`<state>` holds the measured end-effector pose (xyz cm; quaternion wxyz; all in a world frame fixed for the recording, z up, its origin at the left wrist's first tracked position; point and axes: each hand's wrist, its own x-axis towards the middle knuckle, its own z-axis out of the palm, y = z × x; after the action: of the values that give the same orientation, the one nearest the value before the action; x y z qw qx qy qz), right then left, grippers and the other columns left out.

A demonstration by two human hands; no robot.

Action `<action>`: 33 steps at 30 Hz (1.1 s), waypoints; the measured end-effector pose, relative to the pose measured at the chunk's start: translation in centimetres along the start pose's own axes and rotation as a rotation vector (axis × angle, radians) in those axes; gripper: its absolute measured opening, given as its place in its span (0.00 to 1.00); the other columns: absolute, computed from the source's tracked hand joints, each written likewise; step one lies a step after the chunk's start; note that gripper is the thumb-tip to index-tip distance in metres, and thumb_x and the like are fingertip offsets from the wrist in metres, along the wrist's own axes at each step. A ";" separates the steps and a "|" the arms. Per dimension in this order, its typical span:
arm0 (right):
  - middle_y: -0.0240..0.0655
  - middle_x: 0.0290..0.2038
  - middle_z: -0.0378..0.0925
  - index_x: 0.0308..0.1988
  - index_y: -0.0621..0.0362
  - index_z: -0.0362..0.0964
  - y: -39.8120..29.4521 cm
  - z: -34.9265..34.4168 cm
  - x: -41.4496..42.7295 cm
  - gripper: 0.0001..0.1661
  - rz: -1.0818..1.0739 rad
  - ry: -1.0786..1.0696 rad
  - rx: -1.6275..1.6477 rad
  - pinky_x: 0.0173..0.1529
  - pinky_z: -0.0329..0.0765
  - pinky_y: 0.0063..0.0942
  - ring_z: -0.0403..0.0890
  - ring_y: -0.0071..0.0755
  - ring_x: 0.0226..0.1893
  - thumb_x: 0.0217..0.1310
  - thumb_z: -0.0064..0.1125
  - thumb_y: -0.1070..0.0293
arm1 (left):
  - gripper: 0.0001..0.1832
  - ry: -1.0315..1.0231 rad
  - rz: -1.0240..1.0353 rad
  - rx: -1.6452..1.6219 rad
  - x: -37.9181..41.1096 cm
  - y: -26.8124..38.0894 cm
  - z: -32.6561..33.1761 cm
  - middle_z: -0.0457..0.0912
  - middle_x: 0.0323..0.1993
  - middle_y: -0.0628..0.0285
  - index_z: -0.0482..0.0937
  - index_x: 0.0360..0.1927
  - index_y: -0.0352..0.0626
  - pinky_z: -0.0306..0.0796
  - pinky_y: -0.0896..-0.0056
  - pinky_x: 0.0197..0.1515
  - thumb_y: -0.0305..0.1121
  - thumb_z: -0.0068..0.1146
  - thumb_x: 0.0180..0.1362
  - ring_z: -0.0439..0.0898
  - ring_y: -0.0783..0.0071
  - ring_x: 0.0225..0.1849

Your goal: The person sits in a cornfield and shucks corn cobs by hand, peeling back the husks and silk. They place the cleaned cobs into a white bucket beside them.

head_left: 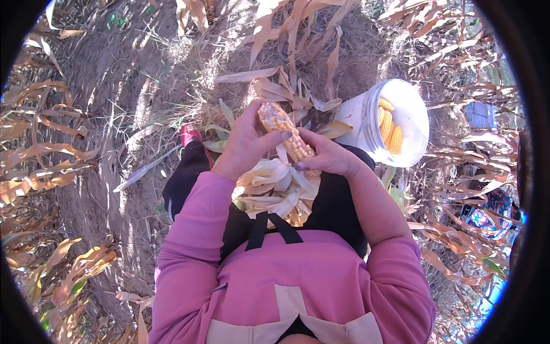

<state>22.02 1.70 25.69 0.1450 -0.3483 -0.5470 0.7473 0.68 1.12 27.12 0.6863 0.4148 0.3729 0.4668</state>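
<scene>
Both hands hold one husked corn cob [287, 132], pale yellow, with a whitish, patchy area at its far tip. My left hand [253, 139] grips it near that tip, thumb lying across the kernels. My right hand [326, 155] holds the lower end between thumb and fingers. Beneath the hands, between my knees, lies a heap of pale corn husks [275, 185]. To the right a white plastic bucket [356, 116] leans toward me, its mouth facing right. Several bright yellow corn cobs [389, 129] lie inside it.
Dry corn stalks and leaves [464, 150] line the right side, and more dry corn leaves [47, 150] stand on the left. Bare soil [103, 172] with straw runs between. A light-coloured container [480, 115] and a multicoloured patterned cloth [490, 217] show among the stalks at far right.
</scene>
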 end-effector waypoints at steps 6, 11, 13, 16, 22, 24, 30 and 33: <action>0.40 0.43 0.72 0.63 0.62 0.50 0.6 -1.4 -1.0 0.46 -0.051 -0.239 0.542 0.42 0.77 0.27 0.78 0.31 0.39 0.54 0.62 0.50 | 0.28 -0.015 0.124 -0.192 0.4 0.6 -1.9 0.74 0.52 0.53 0.65 0.56 0.42 0.66 0.60 0.59 0.37 0.62 0.53 0.72 0.64 0.56; 0.41 0.41 0.73 0.65 0.61 0.48 0.1 -2.6 -2.3 0.40 -0.175 -0.042 0.612 0.34 0.78 0.24 0.78 0.31 0.33 0.61 0.55 0.56 | 0.32 -0.017 0.036 -0.107 1.0 0.5 -1.5 0.69 0.59 0.57 0.57 0.65 0.44 0.67 0.68 0.56 0.36 0.55 0.60 0.73 0.70 0.53; 0.38 0.45 0.73 0.65 0.60 0.49 -1.4 -4.0 -3.0 0.35 -0.239 0.333 0.469 0.34 0.75 0.20 0.77 0.25 0.32 0.63 0.52 0.62 | 0.30 0.099 -0.046 0.066 1.6 -0.2 -2.6 0.68 0.58 0.57 0.57 0.65 0.44 0.69 0.68 0.54 0.39 0.52 0.62 0.75 0.69 0.50; 0.35 0.43 0.75 0.66 0.60 0.47 -2.8 -9.4 -5.4 0.35 -0.423 0.843 0.183 0.35 0.73 0.19 0.77 0.22 0.34 0.65 0.51 0.65 | 0.19 0.209 -0.056 0.031 2.1 -1.3 -3.9 0.77 0.47 0.61 0.67 0.57 0.44 0.70 0.73 0.48 0.38 0.46 0.66 0.76 0.77 0.41; 0.53 0.44 0.74 0.62 0.49 0.57 4.9 -19.3 -9.4 0.36 0.070 1.155 -1.181 0.49 0.73 0.37 0.79 0.46 0.42 0.56 0.58 0.56 | 0.12 0.157 -0.117 0.043 2.6 -1.8 -2.8 0.80 0.38 0.64 0.72 0.49 0.44 0.71 0.76 0.43 0.37 0.45 0.66 0.77 0.78 0.35; 0.50 0.43 0.75 0.63 0.49 0.56 4.4 -19.2 -9.2 0.35 -0.035 1.278 -0.754 0.46 0.74 0.35 0.79 0.42 0.40 0.58 0.57 0.57 | 0.12 0.188 -0.101 0.052 2.6 -1.8 -3.0 0.80 0.37 0.64 0.72 0.49 0.44 0.71 0.76 0.43 0.37 0.45 0.66 0.77 0.78 0.35; 0.51 0.50 0.69 0.64 0.62 0.49 6.3 -17.5 -13.2 0.37 -0.100 1.543 -0.470 0.54 0.70 0.37 0.73 0.45 0.50 0.62 0.53 0.58 | 0.16 0.317 -0.014 -0.047 2.6 -1.7 -3.8 0.79 0.37 0.60 0.71 0.50 0.40 0.70 0.73 0.44 0.40 0.42 0.68 0.77 0.76 0.36; 0.60 0.57 0.62 0.63 0.62 0.52 12.1 -20.4 -17.8 0.38 0.260 1.304 -1.090 0.59 0.65 0.44 0.66 0.59 0.57 0.60 0.54 0.58 | 0.16 0.336 0.005 -0.109 3.2 -1.5 -3.7 0.79 0.37 0.59 0.71 0.50 0.39 0.70 0.72 0.45 0.40 0.41 0.68 0.77 0.75 0.36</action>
<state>50.61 1.35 17.74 0.1563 -0.7891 -0.5926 0.0415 -1.26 4.64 23.97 0.6345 0.2940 0.4554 0.5510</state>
